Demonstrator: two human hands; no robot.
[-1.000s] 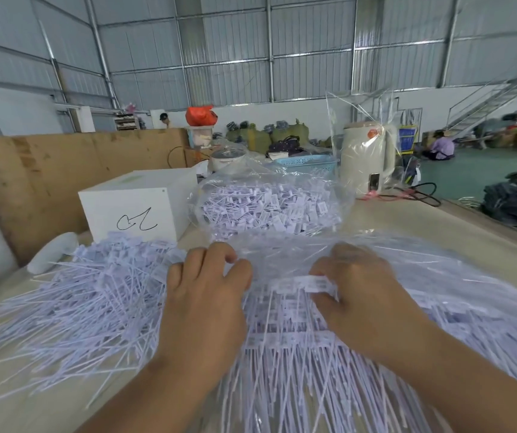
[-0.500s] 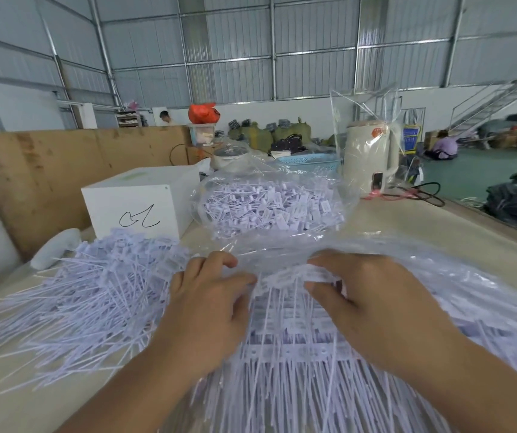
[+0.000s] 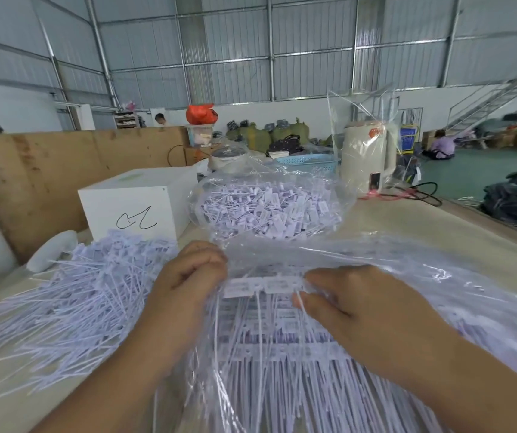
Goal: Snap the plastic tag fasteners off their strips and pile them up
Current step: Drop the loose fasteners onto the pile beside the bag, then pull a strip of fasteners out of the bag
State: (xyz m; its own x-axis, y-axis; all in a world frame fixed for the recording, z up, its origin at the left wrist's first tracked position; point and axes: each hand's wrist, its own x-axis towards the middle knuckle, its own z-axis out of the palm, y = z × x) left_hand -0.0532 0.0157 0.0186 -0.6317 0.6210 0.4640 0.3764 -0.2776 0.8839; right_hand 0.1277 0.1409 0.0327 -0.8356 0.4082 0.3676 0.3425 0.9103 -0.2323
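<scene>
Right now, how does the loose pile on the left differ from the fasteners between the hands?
The loose pile lies bare on the table, its fasteners single and crisscrossed. The strip has its tags joined in a row with tails parallel, sits on clear plastic, and is pinched by the left hand and right hand. Both are pale lilac.

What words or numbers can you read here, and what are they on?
White box: a black hand-drawn scribble, not clear letters.
Strip of tag fasteners pinched between the left hand and right hand: faint print, too blurred to read.
Kettle: orange sticker, too small to read.
Blue sign behind it: unreadable.
</scene>
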